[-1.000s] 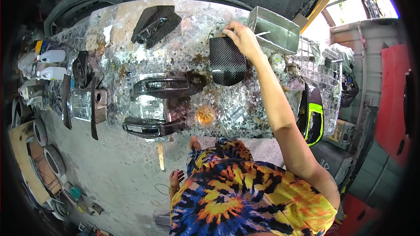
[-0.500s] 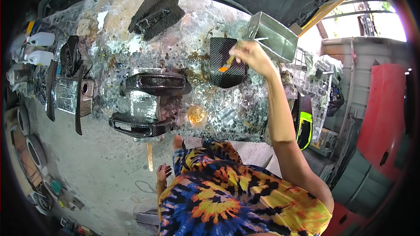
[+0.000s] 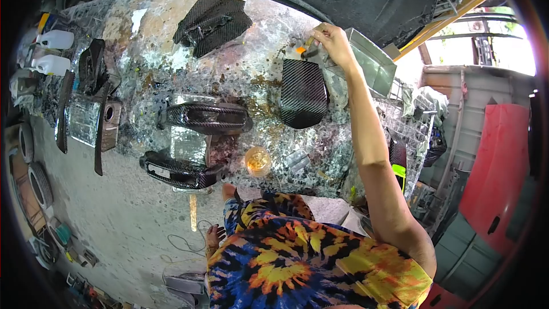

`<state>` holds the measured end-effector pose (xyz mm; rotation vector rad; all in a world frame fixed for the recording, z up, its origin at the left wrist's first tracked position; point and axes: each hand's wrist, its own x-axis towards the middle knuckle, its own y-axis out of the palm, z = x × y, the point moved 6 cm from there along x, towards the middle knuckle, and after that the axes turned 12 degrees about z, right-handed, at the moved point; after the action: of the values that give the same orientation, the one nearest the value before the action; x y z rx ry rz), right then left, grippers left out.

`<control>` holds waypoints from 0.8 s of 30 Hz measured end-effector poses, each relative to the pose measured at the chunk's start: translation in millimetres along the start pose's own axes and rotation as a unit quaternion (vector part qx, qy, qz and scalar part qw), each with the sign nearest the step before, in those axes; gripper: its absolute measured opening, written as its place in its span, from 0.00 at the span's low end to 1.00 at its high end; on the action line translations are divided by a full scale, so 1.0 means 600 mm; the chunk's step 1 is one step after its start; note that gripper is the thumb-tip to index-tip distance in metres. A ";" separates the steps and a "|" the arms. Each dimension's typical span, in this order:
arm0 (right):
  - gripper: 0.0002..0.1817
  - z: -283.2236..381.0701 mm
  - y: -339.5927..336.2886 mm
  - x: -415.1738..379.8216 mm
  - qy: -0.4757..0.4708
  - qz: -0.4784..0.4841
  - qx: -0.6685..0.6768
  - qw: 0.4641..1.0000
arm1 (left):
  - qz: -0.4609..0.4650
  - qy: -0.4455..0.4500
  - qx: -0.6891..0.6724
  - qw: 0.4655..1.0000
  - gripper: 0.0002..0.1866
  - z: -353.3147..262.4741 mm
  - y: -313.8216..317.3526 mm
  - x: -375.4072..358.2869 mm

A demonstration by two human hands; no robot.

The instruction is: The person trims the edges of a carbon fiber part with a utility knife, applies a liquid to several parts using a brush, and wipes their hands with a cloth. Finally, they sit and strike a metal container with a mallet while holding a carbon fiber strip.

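Note:
My right hand (image 3: pixel 330 40) is pinched round a small brush (image 3: pixel 302 50) with an orange tip, over the far side of the workbench. Just nearer to me lies a dark carbon-weave panel (image 3: pixel 303 94) with a glossy surface. A round cup of amber liquid (image 3: pixel 258 161) stands near the bench's front edge. My left hand (image 3: pixel 215 237) hangs low beside my body, away from the bench, with its fingers apart and nothing in it.
Glossy carbon parts (image 3: pixel 209 117) and an angular carbon piece (image 3: pixel 213 23) lie on the stained workbench (image 3: pixel 269 14). A metal tray (image 3: pixel 366 64) stands at the back right. White jugs (image 3: pixel 56 39) are at the far left, and a red panel (image 3: pixel 496 177) stands at the right.
My right hand has moved away from me with the brush, from over the carbon panel to beyond its far edge. The camera view has shifted slightly.

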<state>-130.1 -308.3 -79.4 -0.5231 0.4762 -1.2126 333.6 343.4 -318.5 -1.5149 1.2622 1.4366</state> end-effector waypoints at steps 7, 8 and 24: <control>0.09 0.077 -0.006 -0.109 0.110 -0.030 0.298 0.948 | -0.002 0.013 0.034 0.999 0.20 -0.052 0.015 -0.008; 0.09 0.090 0.003 -0.125 0.095 -0.029 0.395 0.913 | -0.002 0.016 0.037 0.999 0.20 -0.057 0.012 -0.009; 0.09 0.212 0.152 -0.516 0.181 -0.158 0.417 0.877 | 0.071 0.068 0.142 0.985 0.21 -0.139 -0.147 0.022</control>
<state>-72.5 27.9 -14.3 0.3957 0.1365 -1.6968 441.8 288.4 -331.0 -1.3699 1.6117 1.1915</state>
